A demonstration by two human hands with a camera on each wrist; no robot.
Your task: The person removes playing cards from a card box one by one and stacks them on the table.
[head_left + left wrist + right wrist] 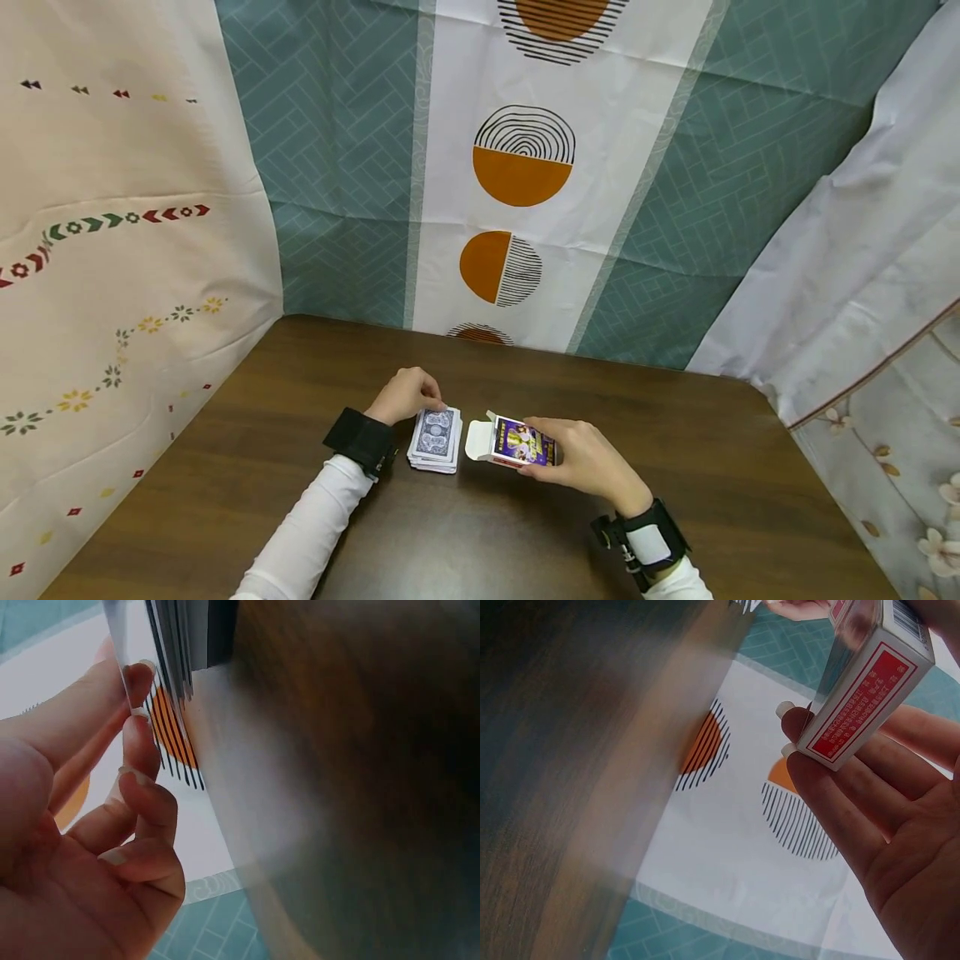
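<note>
A pile of playing cards (435, 440) with blue-grey patterned backs lies on the table, its edges slightly uneven. My left hand (403, 395) is at the far edge of this pile. In the left wrist view, its thumb and fingertips pinch a thin card (126, 637) by the edge, beside the other cards. To the right of the pile, my right hand (583, 454) grips a purple and yellow card box (517, 442) between thumb and fingers. The box's white flap (478, 440) is open and faces the cards. A red label (862, 701) shows on the box's side in the right wrist view.
The brown wooden table (450, 542) spreads around both hands. A patterned teal and white cloth (345, 167) hangs behind its far edge, and pale cloths hang at the left and right. Black straps with devices (362, 442) sit on both wrists.
</note>
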